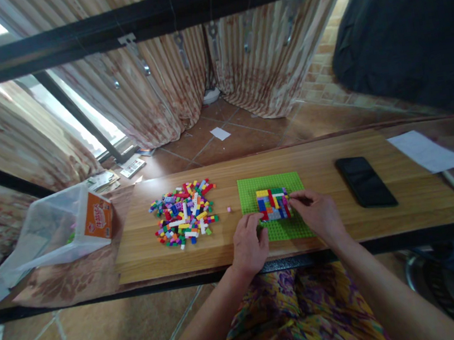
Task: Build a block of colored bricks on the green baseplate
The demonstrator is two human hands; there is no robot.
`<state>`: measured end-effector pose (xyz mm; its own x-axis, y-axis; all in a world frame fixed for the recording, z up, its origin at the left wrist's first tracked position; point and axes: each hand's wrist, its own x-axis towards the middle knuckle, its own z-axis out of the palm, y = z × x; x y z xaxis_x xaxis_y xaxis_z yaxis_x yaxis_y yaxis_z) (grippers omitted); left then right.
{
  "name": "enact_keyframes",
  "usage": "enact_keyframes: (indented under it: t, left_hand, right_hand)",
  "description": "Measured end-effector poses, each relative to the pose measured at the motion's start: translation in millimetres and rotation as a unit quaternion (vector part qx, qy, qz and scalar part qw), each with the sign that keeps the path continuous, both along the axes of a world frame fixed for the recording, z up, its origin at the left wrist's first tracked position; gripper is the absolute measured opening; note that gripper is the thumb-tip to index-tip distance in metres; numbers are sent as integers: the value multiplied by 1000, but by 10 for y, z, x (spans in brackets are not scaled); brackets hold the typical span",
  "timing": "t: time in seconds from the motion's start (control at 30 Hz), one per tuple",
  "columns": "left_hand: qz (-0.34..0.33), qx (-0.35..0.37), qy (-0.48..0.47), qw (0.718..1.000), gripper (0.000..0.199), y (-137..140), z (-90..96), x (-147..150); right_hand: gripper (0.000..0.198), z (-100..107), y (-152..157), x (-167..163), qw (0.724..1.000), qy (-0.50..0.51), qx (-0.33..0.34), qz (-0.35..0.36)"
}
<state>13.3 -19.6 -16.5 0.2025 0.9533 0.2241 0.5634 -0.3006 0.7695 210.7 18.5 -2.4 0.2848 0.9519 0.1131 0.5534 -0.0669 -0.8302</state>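
A rectangular build of multicoloured toy bricks [273,205] sits on a green studded baseplate [246,188]. My left hand [250,244] rests at the plate's lower left, its fingertips touching the build's near left corner and its thumb apart from the fingers. At the build's right edge, my right hand [320,214] has thumb and fingertips pinched together; whatever is between them is too small and covered to make out. One small pink brick [228,209] lies alone on the wood left of the plate. Farther left spreads a pile of loose mixed bricks [184,212].
A black phone [365,181] lies on the wooden board [323,165] to the right, with white paper [427,150] beyond it. At the far left stands a clear plastic bin [56,216] with an orange label. A dark metal bar [155,17] crosses above the board.
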Motion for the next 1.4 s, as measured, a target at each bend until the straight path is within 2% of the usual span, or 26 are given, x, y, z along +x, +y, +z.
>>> enact_keyframes:
  t: [0.13,0.33,0.7,1.07,1.23,1.4]
  left_hand:
    - [1,2,0,1000,35,0,-15,-2]
    - [-1,8,0,1000,36,3,-21,-3]
    - [1,4,3,1000,36,2,-11,-1]
    - [-1,6,1,1000,35,2,-30,-6]
    - [0,8,5,1000,36,4,-32,-3]
    - [-1,9,0,1000,36,6,-32,3]
  right_hand:
    - [29,19,14,-22,999,-28,19,5]
    - [33,-7,1,-31,1000,10,25,11]
    - [37,-198,26,19,977,211,-15,-20]
    - [34,-173,45,-30,970,239,-13,-44]
    - [30,-165,28,-41,979,198,0,-38]
    - [36,-181,33,-34,985,171,-7,-24]
